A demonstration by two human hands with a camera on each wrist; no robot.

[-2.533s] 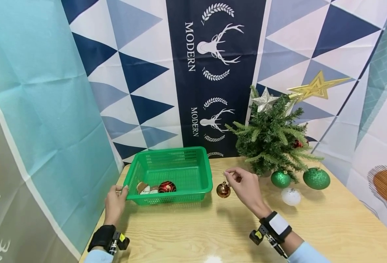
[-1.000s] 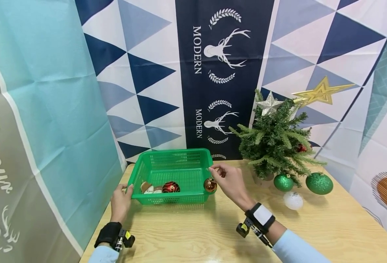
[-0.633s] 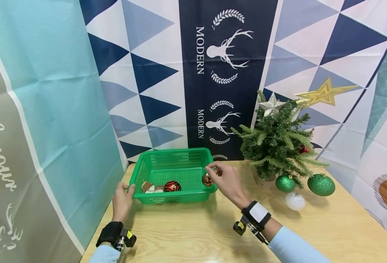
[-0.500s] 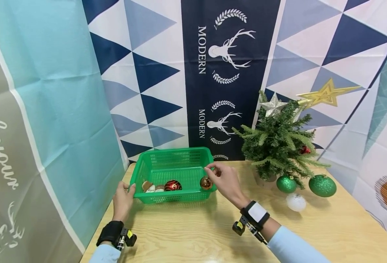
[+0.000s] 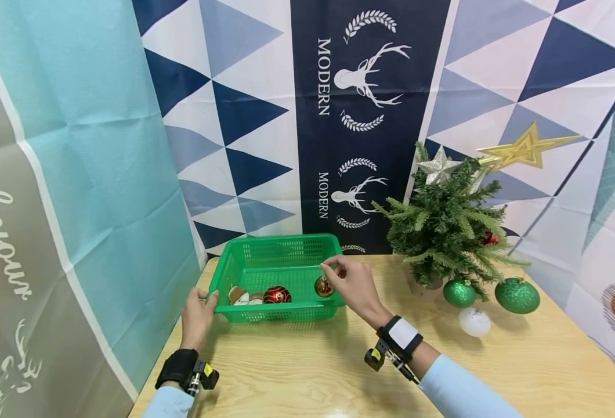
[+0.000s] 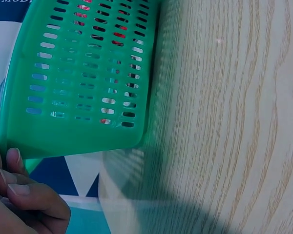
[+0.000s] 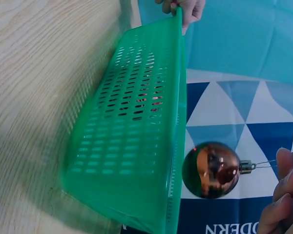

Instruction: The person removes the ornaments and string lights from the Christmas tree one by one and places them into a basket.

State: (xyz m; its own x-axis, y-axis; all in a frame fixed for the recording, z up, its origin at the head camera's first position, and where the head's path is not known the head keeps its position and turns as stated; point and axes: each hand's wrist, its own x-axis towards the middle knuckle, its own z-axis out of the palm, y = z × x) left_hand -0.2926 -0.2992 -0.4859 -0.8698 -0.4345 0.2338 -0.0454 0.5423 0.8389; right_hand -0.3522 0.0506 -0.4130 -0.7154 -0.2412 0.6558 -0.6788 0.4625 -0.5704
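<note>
A green plastic basket (image 5: 281, 247) stands on the wooden table (image 5: 313, 371). My left hand (image 5: 199, 310) grips its front left corner, seen in the left wrist view as fingers (image 6: 14, 183) curled on the rim of the basket (image 6: 88, 83). My right hand (image 5: 346, 278) pinches the loop of a copper ball ornament (image 5: 324, 286), which hangs over the basket's right end. In the right wrist view the ornament (image 7: 211, 169) dangles just beyond the basket's rim (image 7: 178, 122). A red ball (image 5: 277, 295) and a small figure (image 5: 238, 296) lie inside.
A small Christmas tree (image 5: 445, 226) with a silver star (image 5: 438, 165) and a gold star (image 5: 527, 148) stands at the back right. Two green glitter balls (image 5: 516, 295) and a white ball (image 5: 474, 321) lie by it. Cloth backdrops close in the left and back.
My right hand has carried the copper ornament leftward from the table beside the tree to over the basket's right end. The left hand has stayed on the basket's corner.
</note>
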